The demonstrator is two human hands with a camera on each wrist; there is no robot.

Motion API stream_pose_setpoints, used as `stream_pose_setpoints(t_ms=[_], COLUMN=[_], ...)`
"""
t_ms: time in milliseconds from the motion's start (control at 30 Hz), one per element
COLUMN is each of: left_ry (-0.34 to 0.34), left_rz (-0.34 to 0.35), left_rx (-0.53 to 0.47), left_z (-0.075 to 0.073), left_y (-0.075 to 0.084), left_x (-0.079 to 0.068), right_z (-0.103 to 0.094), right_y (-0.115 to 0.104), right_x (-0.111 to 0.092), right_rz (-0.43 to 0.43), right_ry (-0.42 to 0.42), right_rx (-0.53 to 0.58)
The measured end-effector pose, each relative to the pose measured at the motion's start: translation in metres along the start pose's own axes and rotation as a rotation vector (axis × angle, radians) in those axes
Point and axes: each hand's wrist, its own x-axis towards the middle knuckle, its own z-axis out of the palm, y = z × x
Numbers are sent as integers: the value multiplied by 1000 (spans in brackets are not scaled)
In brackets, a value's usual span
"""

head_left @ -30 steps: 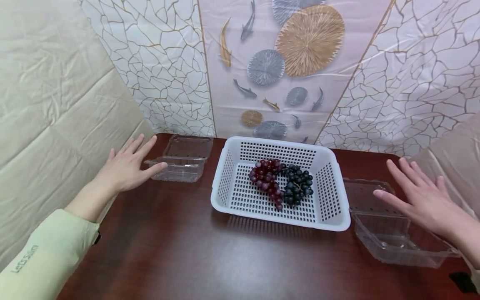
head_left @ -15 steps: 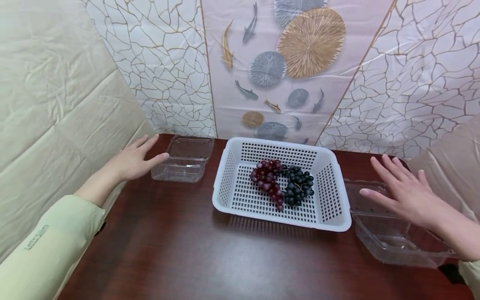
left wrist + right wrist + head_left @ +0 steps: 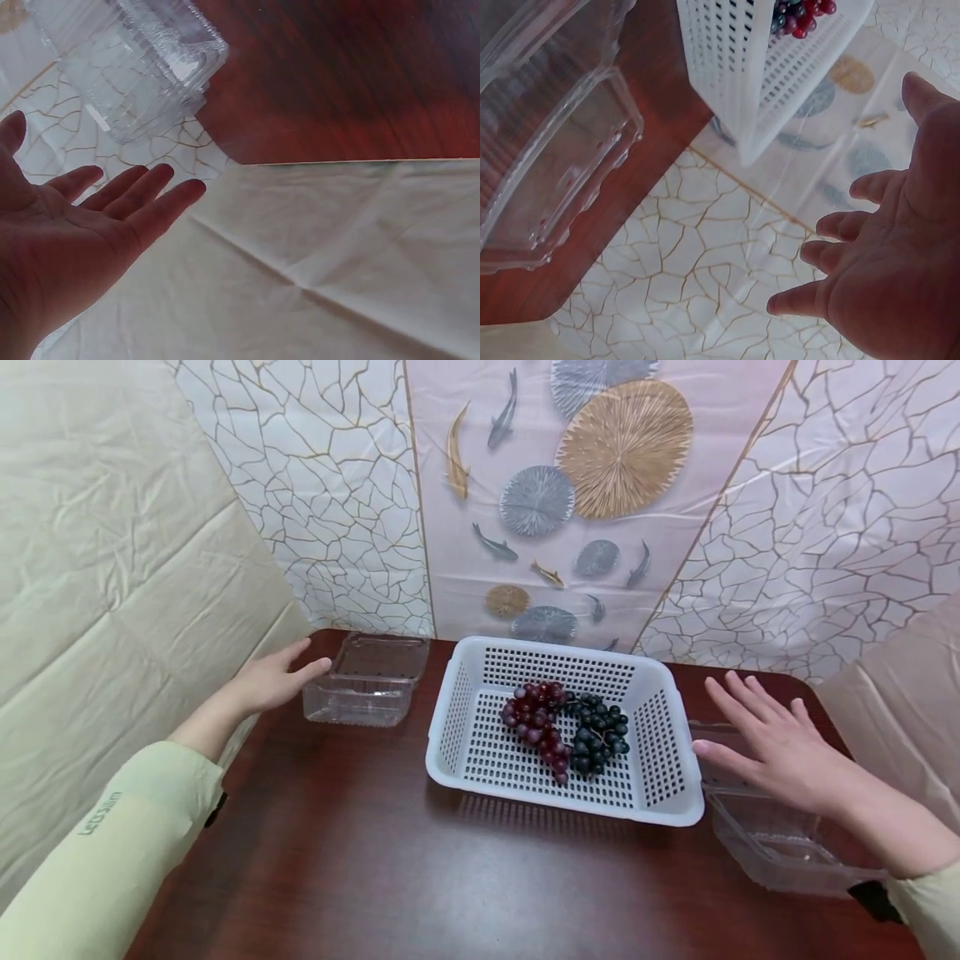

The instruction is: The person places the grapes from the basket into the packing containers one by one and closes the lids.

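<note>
My left hand [image 3: 273, 683] is held with fingers extended beside a clear plastic clamshell box [image 3: 358, 702], its lid tipped back. In the left wrist view the palm [image 3: 75, 240] holds nothing. My right hand [image 3: 780, 756] hovers with fingers spread over a second clear clamshell box [image 3: 787, 877], partly hiding its lid. The right wrist view shows that palm [image 3: 900, 262] bare too. Between the hands stands a white perforated basket [image 3: 678, 814]. Inside lie a bunch of red grapes [image 3: 534, 718] and a bunch of dark grapes [image 3: 598, 735], side by side.
A dark red-brown table [image 3: 420, 893] lies under everything. Patterned cloth [image 3: 337, 493] hangs behind its back edge. Plain cream cloth [image 3: 135, 552] covers the left side, and similar cloth [image 3: 892, 677] hangs at the right.
The right hand has moved left, toward the basket's right end. The left hand has turned more edge-on and shifted slightly right. The basket, grapes and boxes have stayed in place.
</note>
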Motion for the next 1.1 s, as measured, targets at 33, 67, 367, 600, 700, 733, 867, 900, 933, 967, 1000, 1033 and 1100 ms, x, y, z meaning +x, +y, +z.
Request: stream_pose_setpoints(t_ms=[33,67,367,600,700,733,867,900,933,967,1000,1033,1100], left_ry=[-1,-1,-15,-43,-42,-43,-57,-59,-59,-58,-56,-55,-49], left_rz=[-10,-17,-70,-131,-132,-132,-143,-147,-152,-156,-161,-164,-169], left_rx=[-13,-24,-251,-456,-476,-483,-526,-542,-560,-571,-593,-609,-640], left_z=[1,1,10,15,18,19,23,24,25,25,26,27,29], left_y=[-1,-2,-17,-26,-29,-30,-31,-31,-32,-32,-32,-32,-32], left_x=[1,1,5,8,10,11,10,10,9,9,8,8,7], right_z=[1,1,0,0,1,1,2,2,2,2,2,1,1], right_y=[-1,-3,-19,-30,-36,-37,-44,-46,-47,-49,-50,-51,-53], right_x=[1,2,15,25,30,32,37,38,39,40,42,43,46], right_rz=[-5,-9,-46,-43,-45,-49,-70,-75,-74,-73,-73,-69,-64], right_ry=[-4,-8,-58,-116,-136,-140,-151,-154,-157,-162,-167,-174,-187], right_rx=[8,18,87,100,98,98,124,136,146,155,164,173,184])
